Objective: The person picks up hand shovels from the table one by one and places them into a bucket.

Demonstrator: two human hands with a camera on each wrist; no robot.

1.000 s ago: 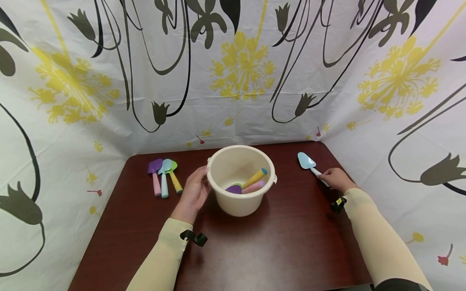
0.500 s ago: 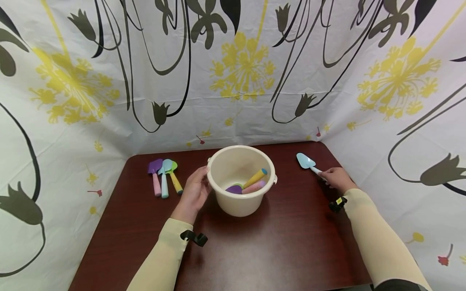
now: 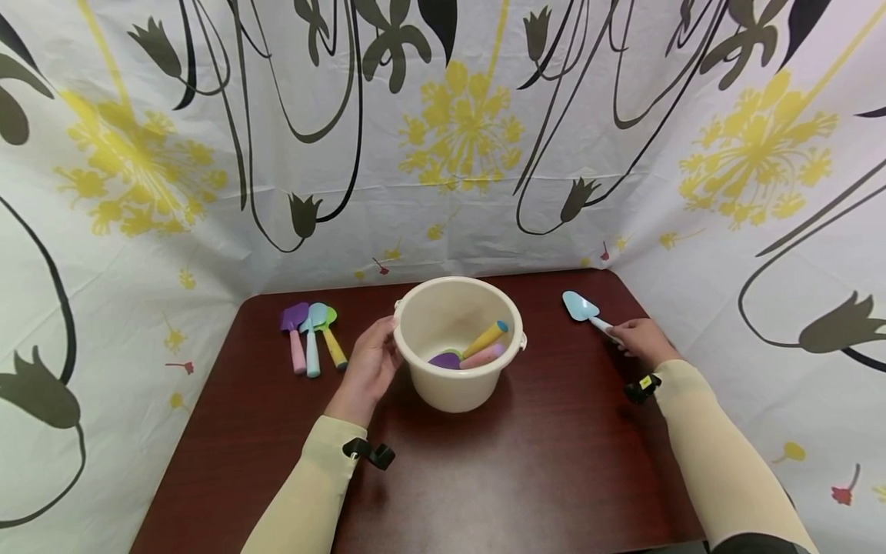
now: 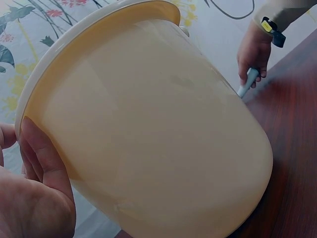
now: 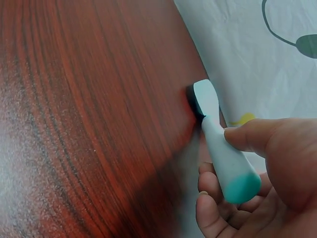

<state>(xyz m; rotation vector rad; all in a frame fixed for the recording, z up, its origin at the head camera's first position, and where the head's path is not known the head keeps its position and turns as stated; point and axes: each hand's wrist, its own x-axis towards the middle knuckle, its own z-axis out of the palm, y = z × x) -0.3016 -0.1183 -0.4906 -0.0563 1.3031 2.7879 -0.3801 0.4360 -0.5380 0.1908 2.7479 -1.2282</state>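
A cream bucket (image 3: 453,391) stands mid-table in the head view. My left hand (image 3: 368,368) grips its left rim, with the thumb and fingers on either side of the rim in the left wrist view. Inside the bucket lie a yellow handle with a blue end (image 3: 486,338), a pink handle (image 3: 483,355) and a purple blade (image 3: 445,359). At the right, my right hand (image 3: 642,342) holds a light blue toy trowel (image 3: 580,306) by its handle. The right wrist view shows that handle (image 5: 225,156) between thumb and fingers, its teal end facing the camera.
On the left of the dark red table (image 3: 450,485) lie a purple shovel with a pink handle (image 3: 296,338), a light blue shovel (image 3: 314,346) and a green one with a yellow handle (image 3: 335,346). A patterned cloth (image 3: 443,154) encloses the table's back and sides.
My right hand has closed its fingers round the trowel's handle, and the trowel has shifted slightly left. The left hand and the bucket have not moved.
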